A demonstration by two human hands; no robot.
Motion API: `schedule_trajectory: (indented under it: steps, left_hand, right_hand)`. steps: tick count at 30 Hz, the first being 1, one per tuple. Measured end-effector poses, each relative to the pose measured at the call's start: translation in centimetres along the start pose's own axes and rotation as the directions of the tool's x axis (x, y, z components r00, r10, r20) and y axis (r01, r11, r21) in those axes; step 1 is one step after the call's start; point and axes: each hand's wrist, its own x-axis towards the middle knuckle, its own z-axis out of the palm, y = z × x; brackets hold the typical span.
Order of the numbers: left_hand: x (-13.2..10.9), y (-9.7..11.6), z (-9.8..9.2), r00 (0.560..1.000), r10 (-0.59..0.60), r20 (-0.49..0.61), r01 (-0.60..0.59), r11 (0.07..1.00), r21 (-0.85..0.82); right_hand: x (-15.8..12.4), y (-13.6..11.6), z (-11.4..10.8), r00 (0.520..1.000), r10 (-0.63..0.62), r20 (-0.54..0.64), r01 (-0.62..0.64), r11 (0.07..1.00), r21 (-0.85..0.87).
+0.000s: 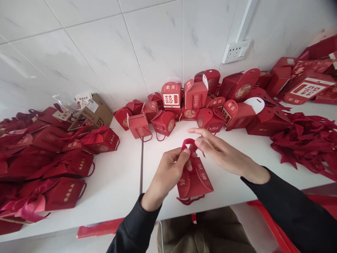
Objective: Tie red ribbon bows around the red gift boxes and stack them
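Note:
A red gift box [196, 184] with gold lettering and a twisted cord handle lies on the white table in front of me. Just above its top, a red ribbon [188, 141] is bent into a loop between my hands. My left hand [172, 168] pinches the ribbon between thumb and fingers over the box. From the other side, my right hand [217, 149] holds the loop between thumb and fingers, with its index finger stretched out. Part of the ribbon and the box's top is hidden behind my fingers.
Red gift boxes [234, 114] line the wall at the back. Boxes tied with bows [60, 191] crowd the left side. A heap of red ribbons [302, 140] lies at the right. An open cardboard box [98, 112] stands back left, and a power socket [235, 51] is on the wall.

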Motion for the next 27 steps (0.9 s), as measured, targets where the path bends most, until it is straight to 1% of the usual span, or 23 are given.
schedule_trajectory:
  steps: [4, 7, 9, 11, 13, 15, 16, 17, 20, 22, 23, 26, 27]
  left_hand:
    - [-0.2, 0.0, -0.5, 0.999, -0.044, -0.001, 0.043, 0.987, -0.153]
    - [-0.3, 0.1, -0.5, 0.999, -0.050, -0.004, 0.048, 0.983, -0.179]
    - [-0.2, 0.1, -0.4, 0.999, -0.036, 0.005, 0.036, 0.987, -0.156]
    - [-0.2, 0.1, -0.3, 1.000, -0.027, 0.009, 0.028, 0.990, -0.140]
    - [-0.1, 0.0, -0.3, 1.000, -0.015, 0.017, 0.018, 0.988, -0.151]
    - [-0.2, 0.0, -0.4, 0.999, 0.001, 0.033, 0.005, 0.986, -0.166]
    - [-0.2, 0.0, -0.5, 0.999, 0.003, 0.035, 0.003, 0.986, -0.167]
    - [-0.2, 0.0, -0.6, 0.999, -0.001, 0.032, 0.006, 0.986, -0.165]
    - [-0.4, 0.1, -0.6, 1.000, -0.028, 0.010, 0.029, 0.987, -0.159]
    - [-0.4, 0.0, -0.6, 0.999, -0.039, 0.010, 0.040, 0.983, -0.179]
    - [-0.3, 0.0, -0.6, 0.999, -0.044, 0.008, 0.044, 0.979, -0.200]
    - [-0.1, -0.2, -0.6, 0.999, -0.045, -0.006, 0.042, 0.959, -0.281]
    - [-0.1, -0.3, -0.6, 0.999, -0.040, -0.005, 0.037, 0.953, -0.300]
  right_hand:
    - [-0.4, 0.8, -1.0, 1.000, 0.004, 0.027, -0.001, 0.994, -0.107]
    - [-0.6, 1.0, -1.1, 0.998, 0.023, 0.052, -0.016, 0.992, -0.125]
    - [-0.7, 1.0, -0.9, 0.999, 0.014, 0.036, -0.011, 0.996, -0.088]
    - [-0.7, 1.0, -0.6, 0.999, -0.023, 0.032, 0.024, 0.999, -0.030]
    - [-0.6, 1.0, -0.3, 0.995, -0.046, 0.090, 0.043, 0.999, 0.031]
    - [-0.3, 1.0, -0.1, 0.988, -0.032, 0.152, 0.025, 0.998, 0.050]
    - [-0.2, 0.9, 0.0, 0.990, -0.022, 0.143, 0.016, 0.999, 0.041]
    - [-0.1, 0.9, 0.0, 0.994, -0.017, 0.108, 0.014, 1.000, 0.025]
    - [-0.1, 0.6, -0.3, 0.999, -0.028, -0.034, 0.028, 1.000, 0.011]
    - [-0.5, 0.2, -0.7, 0.999, -0.011, -0.053, 0.015, 0.998, 0.062]
    - [-0.8, 0.0, -0.9, 0.999, 0.003, -0.037, 0.001, 0.995, 0.099]
    - [-1.6, -0.4, -1.3, 0.996, 0.025, 0.084, -0.042, 0.977, 0.209]
    - [-1.7, -0.4, -1.4, 0.994, 0.026, 0.107, -0.050, 0.972, 0.228]
